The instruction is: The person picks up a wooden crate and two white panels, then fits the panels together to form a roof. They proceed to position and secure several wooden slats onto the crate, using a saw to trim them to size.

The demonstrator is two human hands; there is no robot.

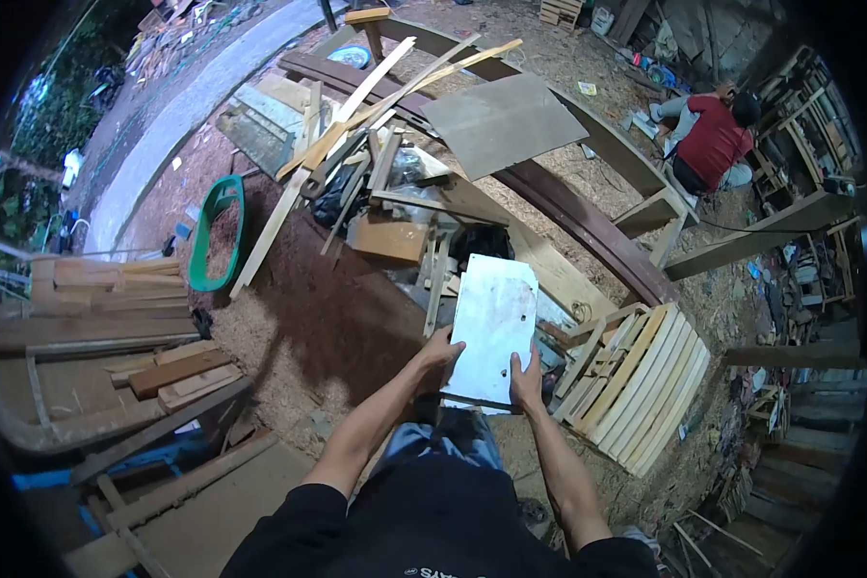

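White board (494, 328) gripped by left hand (440, 352); right hand (525, 374) at lower edge

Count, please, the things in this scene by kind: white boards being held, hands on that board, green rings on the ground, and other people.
White board: 1
Hands holding it, left hand and right hand: 2
Green ring: 1
Person in red: 1
Total: 5

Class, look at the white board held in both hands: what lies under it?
Around the white board, wooden offcuts and sawdust ground show. Left hand and right hand hold its lower edge. Directly beneath is covered.
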